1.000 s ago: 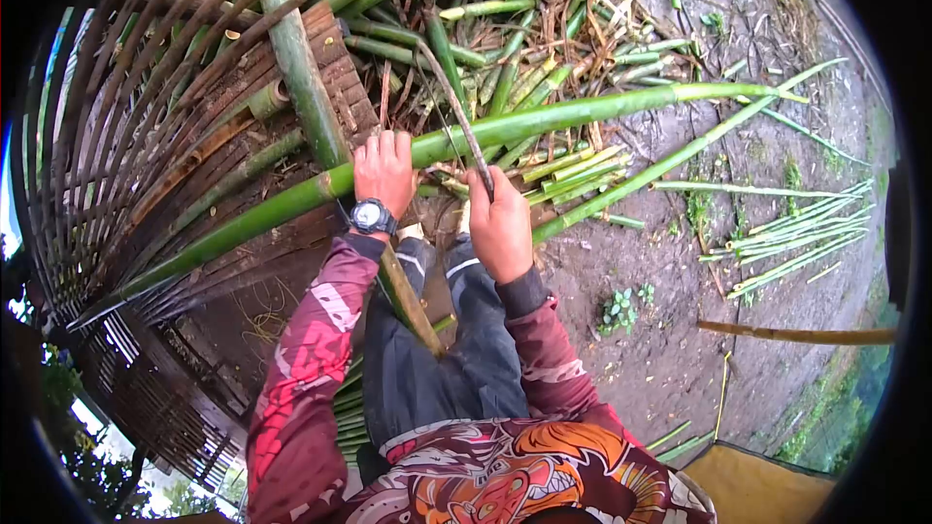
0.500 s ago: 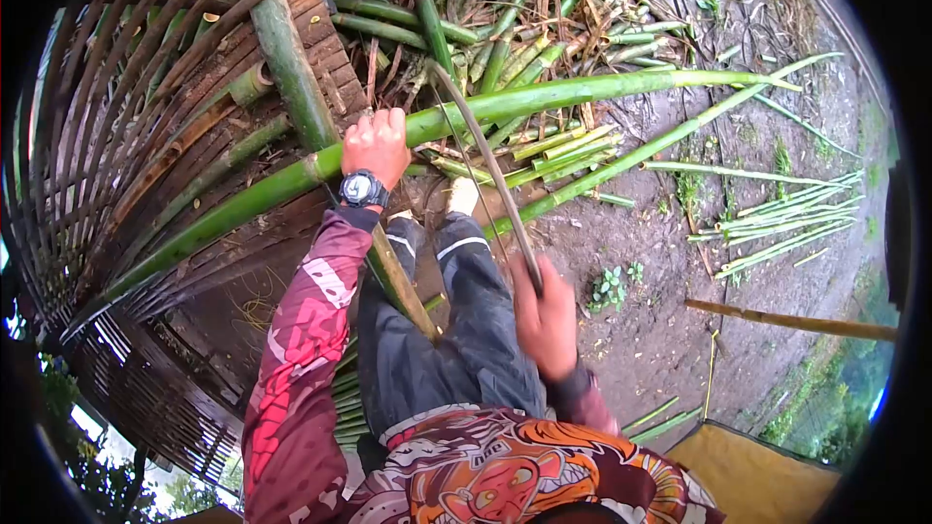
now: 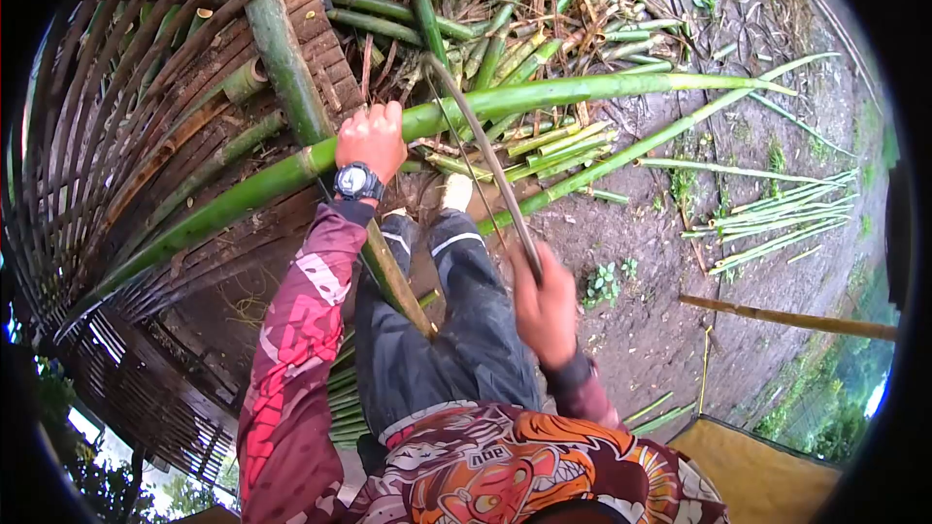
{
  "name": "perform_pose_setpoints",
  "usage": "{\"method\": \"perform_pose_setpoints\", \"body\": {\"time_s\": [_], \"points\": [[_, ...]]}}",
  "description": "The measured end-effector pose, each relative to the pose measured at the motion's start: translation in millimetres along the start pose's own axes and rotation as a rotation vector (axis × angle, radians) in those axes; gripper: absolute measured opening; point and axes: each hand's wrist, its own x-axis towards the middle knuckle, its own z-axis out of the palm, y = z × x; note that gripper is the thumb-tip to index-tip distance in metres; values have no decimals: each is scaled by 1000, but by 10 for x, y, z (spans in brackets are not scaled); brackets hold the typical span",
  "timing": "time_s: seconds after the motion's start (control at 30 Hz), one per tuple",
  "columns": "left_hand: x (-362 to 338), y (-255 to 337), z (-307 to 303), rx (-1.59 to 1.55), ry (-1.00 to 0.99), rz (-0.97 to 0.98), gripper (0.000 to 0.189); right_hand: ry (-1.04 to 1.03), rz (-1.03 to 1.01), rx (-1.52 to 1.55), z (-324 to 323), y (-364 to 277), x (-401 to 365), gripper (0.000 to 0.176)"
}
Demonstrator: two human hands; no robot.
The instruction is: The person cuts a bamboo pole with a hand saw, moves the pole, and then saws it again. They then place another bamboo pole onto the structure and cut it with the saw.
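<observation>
My left hand (image 3: pixel 371 146), with a watch on its wrist, is wrapped round a long green bamboo pole (image 3: pixel 544 94). The pole lies across a thicker bamboo beam (image 3: pixel 289 73) that slants down towards my legs. In my right hand (image 3: pixel 546 311) is the handle end of a bow saw (image 3: pixel 478 131). Its curved frame points away from me, and the thin blade crosses the pole just right of my left hand. Whether the teeth have cut into the pole I cannot tell.
Cut bamboo pieces (image 3: pixel 573 150) and dry scraps lie heaped beyond the pole. A second thin pole (image 3: pixel 621 163) crosses the first at right. Slim stalks (image 3: pixel 782 218) lie on the muddy ground. Curved dark slats (image 3: pixel 73 136) rise at left, beside a wooden slatted surface (image 3: pixel 320 49).
My right hand and the saw have slid slightly forward, away from my body. My left hand keeps its hold on the pole, and the whole view has shifted a little.
</observation>
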Motion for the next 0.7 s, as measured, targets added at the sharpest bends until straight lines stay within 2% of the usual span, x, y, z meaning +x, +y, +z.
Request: {"method": "perform_pose_setpoints", "body": {"time_s": [0.03, 0.1, 0.17, 0.2, 0.23, 0.3, 0.33, 0.43, 0.5, 0.57, 0.6, 0.7], "points": [[-42, -10, 3, 4, 24, 5, 17, 11, -21, -31, 194, -100, 354, 16], [89, -78, 2, 14, 10, 12, 16, 163, -319, 125, 695, -21, 1096, 16], [119, -114, -19, -1, 44, 52, 15, 122, -313, 44, 716, -87, 1123, 15], [132, -147, 8, -16, -40, 40, 14, 132, -306, 156, 702, -64, 1073, 15], [179, -119, -38, -13, -29, 65, 14, 124, -324, 91, 663, 66, 1074, 15], [243, -125, -152, -21, -214, 2, 13, 197, -440, 261, 783, 374, 1184, 16], [313, -113, -233, -21, -317, -27, 14, 149, -376, 332, 787, 362, 1194, 21], [329, -117, -199, -20, -314, -34, 15, 65, -248, 269, 622, 131, 1094, 20], [338, -69, -276, -34, -323, -34, 14, 38, -217, 124, 391, 63, 684, 18], [352, -66, -308, -14, -371, -57, 15, 40, -90, 75, 177, 128, 136, 17], [353, -74, -293, -17, -380, -55, 16, 21, -118, 58, 62, 200, -97, 17], [298, -84, -184, -19, -307, -42, 17, 48, -177, 32, 56, 151, -74, 18]]}}
